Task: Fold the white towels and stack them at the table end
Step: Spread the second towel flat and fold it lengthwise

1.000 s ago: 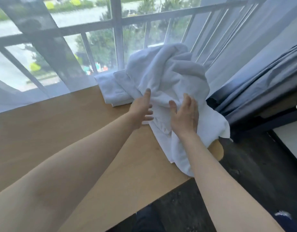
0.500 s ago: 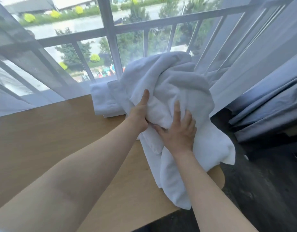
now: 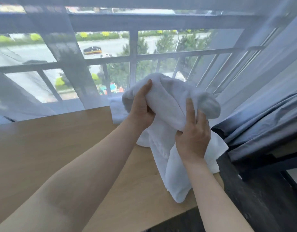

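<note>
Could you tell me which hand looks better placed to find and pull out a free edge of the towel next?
Probably right: the right hand grips the white towel just above its hanging tail; the left hand holds the bunched top.

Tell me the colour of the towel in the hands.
Plain white towel, no pattern, seen clearly in the head view.

Fluffy cloth towel [image 3: 171, 104]; smooth matt wooden table [image 3: 60, 148].

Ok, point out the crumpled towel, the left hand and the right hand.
crumpled towel [image 3: 171, 104], head view, upper bunched part.
left hand [image 3: 141, 108], head view, back of hand.
right hand [image 3: 193, 136], head view, back of hand.
</note>
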Available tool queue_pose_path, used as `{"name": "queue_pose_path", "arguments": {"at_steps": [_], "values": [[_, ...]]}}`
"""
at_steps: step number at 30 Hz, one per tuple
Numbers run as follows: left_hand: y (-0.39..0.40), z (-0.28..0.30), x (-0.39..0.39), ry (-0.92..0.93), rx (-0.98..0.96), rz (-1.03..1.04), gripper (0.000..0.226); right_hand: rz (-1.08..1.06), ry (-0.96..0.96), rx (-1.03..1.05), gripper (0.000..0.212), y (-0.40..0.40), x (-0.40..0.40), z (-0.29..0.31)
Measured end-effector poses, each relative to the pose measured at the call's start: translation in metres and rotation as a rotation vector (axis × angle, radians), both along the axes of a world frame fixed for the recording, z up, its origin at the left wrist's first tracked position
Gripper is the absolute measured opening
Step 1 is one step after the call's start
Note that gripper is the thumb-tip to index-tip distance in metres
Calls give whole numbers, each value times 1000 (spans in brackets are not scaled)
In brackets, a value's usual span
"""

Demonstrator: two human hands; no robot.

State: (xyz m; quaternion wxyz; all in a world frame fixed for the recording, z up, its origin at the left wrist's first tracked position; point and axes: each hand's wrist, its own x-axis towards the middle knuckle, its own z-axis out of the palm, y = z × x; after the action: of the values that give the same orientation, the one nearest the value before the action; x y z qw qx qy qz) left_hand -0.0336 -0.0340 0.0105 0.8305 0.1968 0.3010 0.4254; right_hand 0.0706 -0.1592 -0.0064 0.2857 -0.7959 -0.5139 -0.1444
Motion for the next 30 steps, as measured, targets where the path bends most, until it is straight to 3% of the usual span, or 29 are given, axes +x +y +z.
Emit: {"name": "queue_pose_path", "arguments": {"at_steps": [6,9,12,15,21,25,28,30], "values": [[-9,33,-145,-190,-93,214,45,195,-177,50,90,-22,-106,38],[-25,41,-256,-247,35,277,66,356,-176,42,92,-38,-178,41],[-43,35,-368,-268,169,371,63,474,-223,21,90,-44,-252,35],[-71,10,-464,-210,196,463,61,615,-254,-6,89,-42,-324,17],[-137,-70,-615,-63,-45,702,70,927,-232,-189,96,-41,-450,-49],[-174,-107,-670,189,-234,772,75,1007,-206,-346,99,-44,-494,-100],[-185,-121,-695,342,-220,763,95,1041,-149,-421,101,-49,-513,-133],[-185,-126,-708,376,-227,789,93,1040,-65,-458,100,-47,-526,-146]]}}
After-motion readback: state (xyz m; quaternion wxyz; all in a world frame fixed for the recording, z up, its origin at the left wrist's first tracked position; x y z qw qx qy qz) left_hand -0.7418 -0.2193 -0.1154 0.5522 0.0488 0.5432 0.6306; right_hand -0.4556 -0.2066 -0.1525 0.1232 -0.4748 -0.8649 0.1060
